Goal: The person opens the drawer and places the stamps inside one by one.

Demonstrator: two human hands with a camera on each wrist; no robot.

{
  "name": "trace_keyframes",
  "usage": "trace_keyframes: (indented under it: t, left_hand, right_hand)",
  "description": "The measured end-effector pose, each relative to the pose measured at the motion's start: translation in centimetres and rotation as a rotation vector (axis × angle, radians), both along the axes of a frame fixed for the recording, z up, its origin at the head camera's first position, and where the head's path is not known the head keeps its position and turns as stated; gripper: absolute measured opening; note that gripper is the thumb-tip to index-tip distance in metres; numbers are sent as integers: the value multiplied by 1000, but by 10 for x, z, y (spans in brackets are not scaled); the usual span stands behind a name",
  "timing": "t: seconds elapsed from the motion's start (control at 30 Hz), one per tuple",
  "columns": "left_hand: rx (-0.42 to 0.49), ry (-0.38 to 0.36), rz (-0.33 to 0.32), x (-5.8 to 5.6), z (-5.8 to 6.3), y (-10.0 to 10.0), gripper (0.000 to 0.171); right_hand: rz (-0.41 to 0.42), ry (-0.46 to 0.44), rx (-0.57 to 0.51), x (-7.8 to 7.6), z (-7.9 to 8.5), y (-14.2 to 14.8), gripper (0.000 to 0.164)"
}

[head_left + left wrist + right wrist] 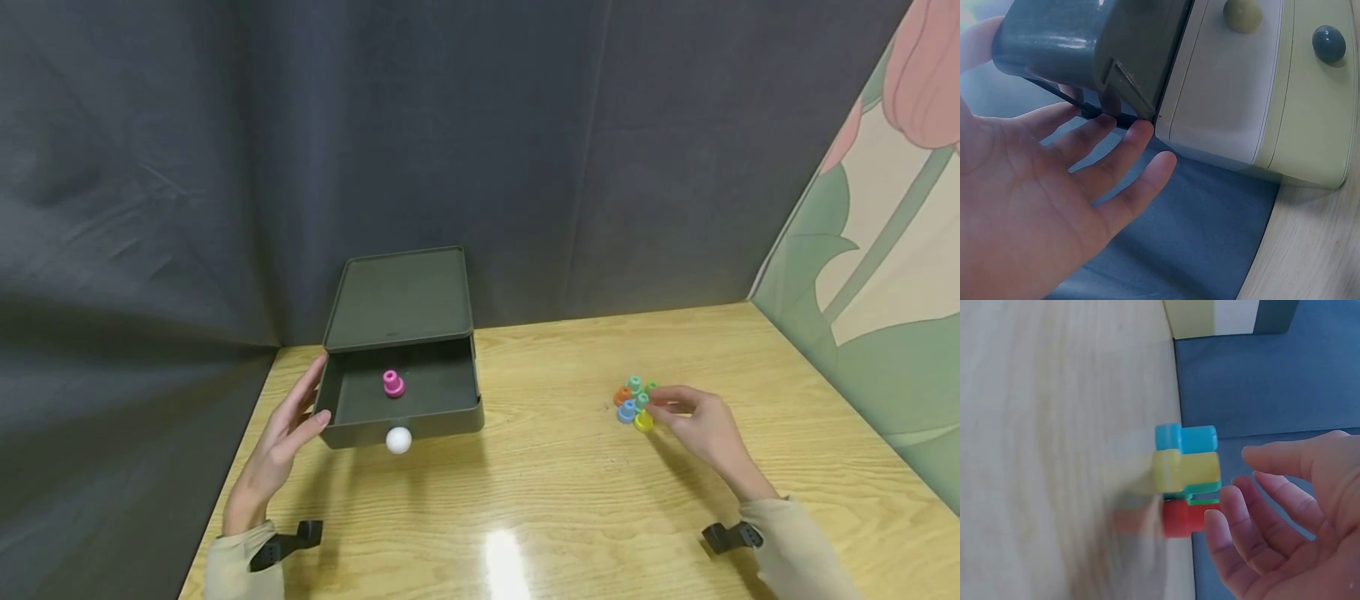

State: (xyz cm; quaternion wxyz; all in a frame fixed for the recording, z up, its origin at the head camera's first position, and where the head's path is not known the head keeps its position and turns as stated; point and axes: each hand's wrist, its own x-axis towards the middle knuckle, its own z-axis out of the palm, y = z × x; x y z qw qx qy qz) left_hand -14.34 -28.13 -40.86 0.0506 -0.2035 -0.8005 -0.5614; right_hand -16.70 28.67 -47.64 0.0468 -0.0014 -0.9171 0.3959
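A dark drawer (pixel 431 427) with a white knob (pixel 399 440) is pulled out and holds one pink peg (pixel 393 384). My left hand (pixel 272 454) lies against the drawer's left side, thumb at its front corner. The left wrist view shows that hand's fingers (pixel 1125 153) spread and nearly straight along the dark drawer (pixel 1054 47). On the right of the table, my right hand (pixel 701 427) hovers beside a cluster of small coloured pegs (pixel 627 410). In the right wrist view, its thumb and fingers stand apart, close to a yellow peg (pixel 1197 470) and a red peg (pixel 1185 519).
Below the dark drawer are a white drawer (pixel 1222 81) and a pale yellow drawer (pixel 1313 112), both closed, with round knobs. A dark curtain (pixel 525 167) hangs behind the wooden table (pixel 555 492). A flower-patterned panel (pixel 885 292) borders the right side.
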Motion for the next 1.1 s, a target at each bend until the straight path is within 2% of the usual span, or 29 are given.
trace_keyframes:
  t: [0.2, 0.63, 1.1]
  left_hand:
    - [4, 3, -2, 0, 0, 0, 71]
    - [-6, 3, 10, 0, -1, 0, 71]
    - [-11, 7, 18, -1, -2, -1, 71]
  right_hand:
    - [-3, -56, -7, 1, -7, 4, 36]
    - [-19, -26, 27, 2, -19, -1, 35]
    - [2, -31, 24, 2, -19, 0, 37]
